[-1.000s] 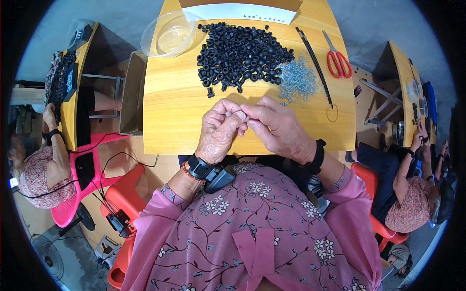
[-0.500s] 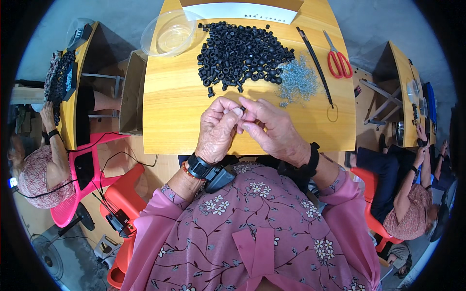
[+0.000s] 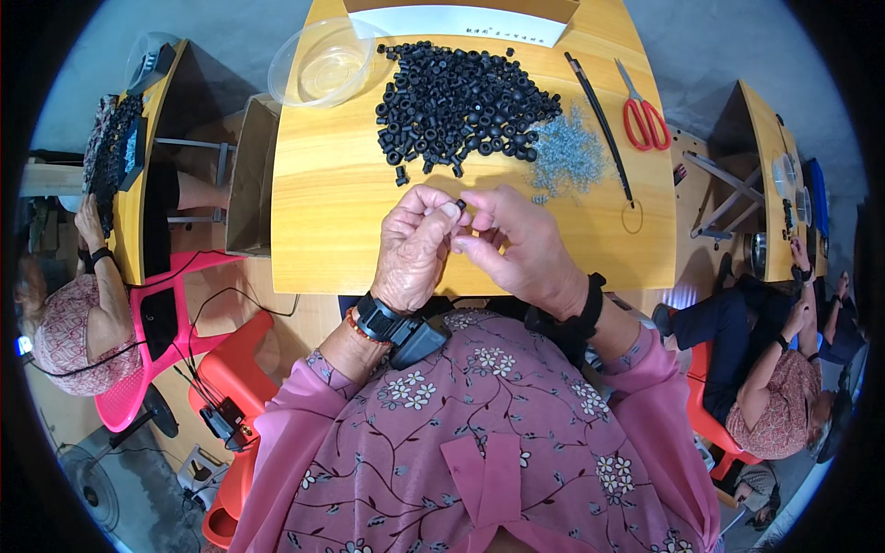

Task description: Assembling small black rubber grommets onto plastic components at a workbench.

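Note:
Between the thumb and forefinger of my left hand [image 3: 415, 241] is a small black bead [image 3: 460, 205]. My right hand [image 3: 519, 241] is right beside it, its fingers bent and its thumb and forefinger close to the bead. Whether the right fingers pinch something tiny cannot be made out. Both hands hover over the near part of the wooden table [image 3: 323, 221]. Beyond them lies a wide heap of black ring-shaped and round beads [image 3: 452, 101]. A pile of small clear bluish pieces [image 3: 567, 152] touches the heap's right side.
A clear round plastic tub [image 3: 327, 74] stands at the far left, near a white box [image 3: 461, 26]. Black thin rods [image 3: 599, 120] and red-handled scissors [image 3: 641, 115] lie on the right. A cardboard box [image 3: 251, 184] is beside the table. Other people sit at tables on both sides.
My right hand has shifted slightly, its fingers curling and drawing back a little from the bead. The left hand stays in place with the bead showing more clearly.

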